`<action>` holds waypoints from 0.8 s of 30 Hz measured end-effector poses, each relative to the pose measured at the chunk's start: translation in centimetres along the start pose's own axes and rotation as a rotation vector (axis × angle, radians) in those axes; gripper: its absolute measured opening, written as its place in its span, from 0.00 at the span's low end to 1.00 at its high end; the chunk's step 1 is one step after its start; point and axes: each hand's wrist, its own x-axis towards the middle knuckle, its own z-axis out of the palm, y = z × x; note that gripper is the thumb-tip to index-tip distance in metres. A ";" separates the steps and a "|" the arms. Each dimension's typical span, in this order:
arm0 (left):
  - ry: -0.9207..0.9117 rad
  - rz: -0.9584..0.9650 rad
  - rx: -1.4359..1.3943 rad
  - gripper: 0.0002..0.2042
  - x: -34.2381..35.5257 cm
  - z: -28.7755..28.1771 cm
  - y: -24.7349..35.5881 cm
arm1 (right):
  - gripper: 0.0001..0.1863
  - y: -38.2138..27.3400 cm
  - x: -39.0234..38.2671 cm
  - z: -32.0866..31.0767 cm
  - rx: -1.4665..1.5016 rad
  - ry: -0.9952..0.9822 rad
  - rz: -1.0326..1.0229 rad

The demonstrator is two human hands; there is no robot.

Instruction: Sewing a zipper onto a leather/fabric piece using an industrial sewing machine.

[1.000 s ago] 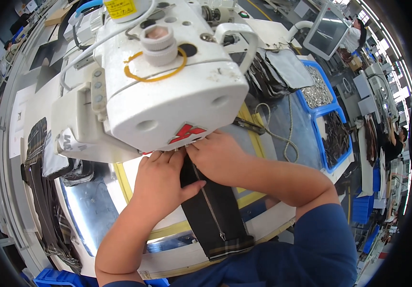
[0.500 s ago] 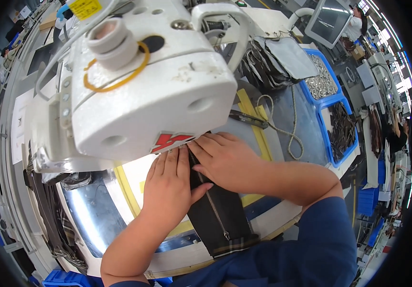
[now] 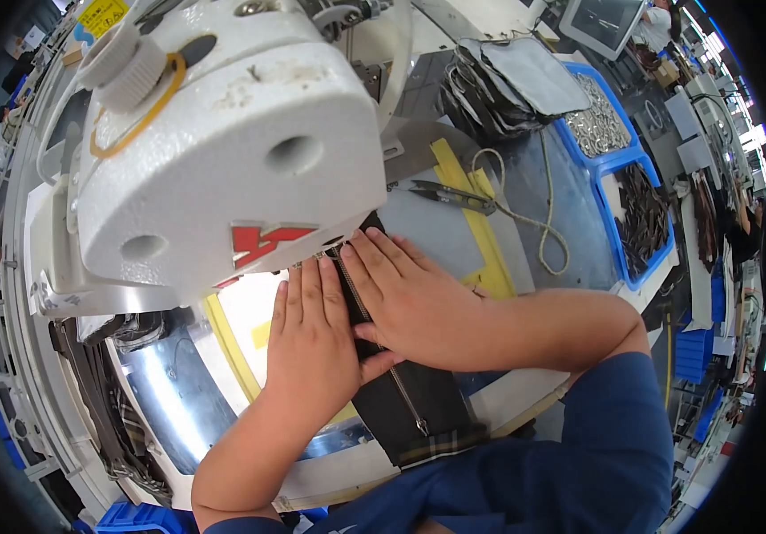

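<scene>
A dark piece of cloth with a metal zipper set lengthwise in it lies on the table, its far end under the head of a white sewing machine. My left hand rests flat, fingers stretched toward the machine, at the cloth's left side. Across the zipper's right side spreads my right hand, also flat, fingertips close to the machine's lower edge. The thumbs come near each other over the zipper. The zipper's slider shows at the near end. The needle is hidden behind the machine head.
Thread snips lie beyond my right hand, beside yellow strips and a loose cord. Farther right stand a stack of dark pieces and blue trays of small parts. Dark cloth strips hang at the left.
The view has shifted, so the machine head appears farther left and more of the zipper's far part shows. Both hands stay flat on the cloth, with fingertips slightly farther forward in the picture.
</scene>
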 end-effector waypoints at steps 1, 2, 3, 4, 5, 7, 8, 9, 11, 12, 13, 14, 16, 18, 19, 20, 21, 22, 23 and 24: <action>-0.001 0.002 0.000 0.66 0.0 0.0 -0.1 | 0.43 -0.1 0.0 0.1 0.017 0.010 0.008; -0.014 -0.006 -0.001 0.66 0.0 0.0 -0.1 | 0.43 -0.1 0.0 0.1 0.033 0.020 0.016; -0.027 -0.013 -0.003 0.66 0.0 -0.1 -0.1 | 0.43 -0.1 0.0 0.1 0.033 0.020 0.018; -0.027 -0.012 -0.003 0.66 0.0 0.0 -0.1 | 0.43 -0.1 0.0 0.2 0.042 0.015 0.020; -0.025 -0.010 0.000 0.67 0.0 0.0 -0.2 | 0.44 -0.1 0.1 0.1 0.051 0.011 0.021; -0.022 -0.008 0.004 0.67 -0.1 0.0 -0.2 | 0.44 -0.1 0.1 0.2 0.064 0.016 0.024; -0.022 -0.003 0.003 0.67 0.1 0.1 -0.3 | 0.44 0.0 0.1 0.4 0.076 0.019 0.032; -0.023 0.003 0.002 0.67 0.2 0.2 -0.3 | 0.44 0.1 0.1 0.4 0.075 0.017 0.036; 0.010 0.016 0.012 0.65 0.3 0.5 -0.4 | 0.44 0.2 0.2 0.3 0.086 0.011 0.037; 0.045 0.026 0.024 0.63 0.3 0.5 -0.4 | 0.44 0.3 0.2 0.3 0.086 0.012 0.039; 0.044 0.027 0.024 0.63 0.4 0.5 -0.4 | 0.44 0.3 0.2 0.2 0.082 0.013 0.037; 0.020 0.015 0.022 0.65 0.3 0.2 -0.3 | 0.45 0.3 0.3 0.1 0.078 0.016 0.031; -0.003 -0.001 0.021 0.66 0.3 -0.5 -0.2 | 0.45 0.2 0.4 -0.3 0.078 0.023 0.029; 0.005 0.004 0.009 0.66 0.7 -0.8 -0.2 | 0.45 0.3 0.4 -0.4 0.073 0.021 0.035; 0.006 0.005 0.005 0.66 0.8 -0.7 -0.4 | 0.45 0.3 0.4 -0.4 0.069 0.026 0.040; 0.048 0.013 0.006 0.65 0.9 -0.8 -0.5 | 0.44 0.4 0.5 -0.5 0.066 0.033 0.042; 0.089 0.020 0.008 0.64 0.9 -0.8 -0.6 | 0.44 0.4 0.5 -0.5 0.065 0.031 0.041; 0.091 0.019 0.006 0.64 1.0 -0.8 -0.6 | 0.45 0.5 0.5 -0.6 0.070 0.040 0.044; 0.086 0.015 -0.006 0.64 1.0 -0.9 -0.6 | 0.45 0.5 0.6 -0.6 0.077 0.048 0.047; 0.082 0.012 -0.019 0.63 1.1 -0.9 -0.7 | 0.45 0.6 0.7 -0.6 0.078 0.046 0.046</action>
